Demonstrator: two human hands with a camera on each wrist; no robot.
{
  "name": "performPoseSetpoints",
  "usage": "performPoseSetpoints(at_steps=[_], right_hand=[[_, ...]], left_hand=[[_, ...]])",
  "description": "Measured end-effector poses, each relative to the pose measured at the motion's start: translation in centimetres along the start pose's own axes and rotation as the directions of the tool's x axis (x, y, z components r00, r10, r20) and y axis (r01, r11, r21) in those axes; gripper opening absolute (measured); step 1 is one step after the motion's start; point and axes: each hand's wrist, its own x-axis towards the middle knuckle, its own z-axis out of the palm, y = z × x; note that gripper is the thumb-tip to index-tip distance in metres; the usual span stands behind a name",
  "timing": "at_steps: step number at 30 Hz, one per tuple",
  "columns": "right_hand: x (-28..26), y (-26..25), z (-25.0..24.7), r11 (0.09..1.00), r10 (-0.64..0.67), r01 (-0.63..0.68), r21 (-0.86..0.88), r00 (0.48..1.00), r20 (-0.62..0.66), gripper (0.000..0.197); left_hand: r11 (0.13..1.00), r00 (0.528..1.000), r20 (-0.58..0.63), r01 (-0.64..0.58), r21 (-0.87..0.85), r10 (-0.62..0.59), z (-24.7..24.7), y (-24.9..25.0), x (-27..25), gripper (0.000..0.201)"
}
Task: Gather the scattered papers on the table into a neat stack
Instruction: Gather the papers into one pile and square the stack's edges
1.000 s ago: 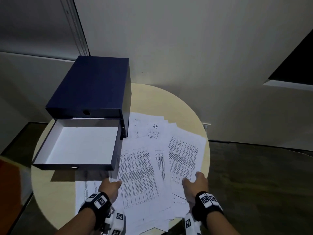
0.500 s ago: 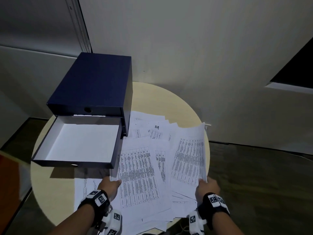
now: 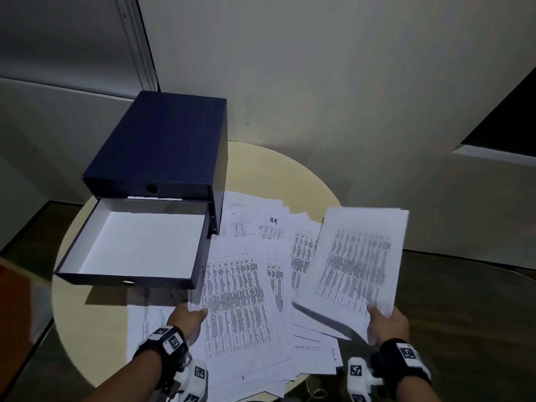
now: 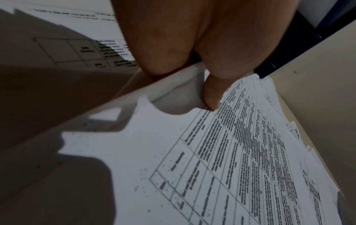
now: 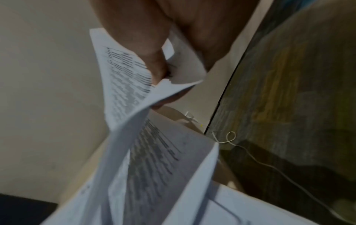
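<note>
Several printed sheets lie fanned across the round table, overlapping one another. My right hand pinches a printed sheet by its near corner and holds it tilted above the pile; the right wrist view shows the thumb on that sheet. My left hand grips the near left edge of the large table-printed sheet, thumb on top. In the left wrist view the thumb presses on that sheet, whose edge is lifted.
A dark blue drawer box stands at the table's back left, its lower drawer pulled out and white inside. Walls close in behind. Dark floor lies to the right, with a thin white cable on it.
My right hand has taken a sheet from the right of the pile and raised it off the table, to the right. The left hand has stayed at the big sheet's edge.
</note>
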Motion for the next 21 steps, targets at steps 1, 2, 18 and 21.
performPoseSetpoints(at_steps=[1, 2, 18, 21], right_hand=[[-0.1, -0.6, -0.3, 0.997, -0.015, 0.012, 0.08, 0.999, 0.032, 0.029], [-0.5, -1.4, -0.4, 0.989, -0.032, 0.022, 0.143, 0.997, 0.067, 0.026], [-8.2, -0.7, 9.5, 0.718, 0.048, 0.49, -0.495, 0.674, 0.737, 0.058], [-7.2, -1.3, 9.2, 0.801, -0.124, 0.388, -0.456, 0.853, 0.507, 0.032]], left_hand=[[1.0, 1.0, 0.004, 0.004, 0.0, -0.004, -0.1, 0.1, -0.2, 0.052], [1.0, 1.0, 0.007, 0.013, 0.0, -0.013, -0.1, 0.2, -0.2, 0.056], [0.976, 0.991, 0.136, 0.044, -0.211, -0.015, 0.1, -1.2, 0.9, 0.089], [0.942, 0.972, 0.235, 0.079, -0.327, 0.0, 0.1, -1.4, 0.9, 0.114]])
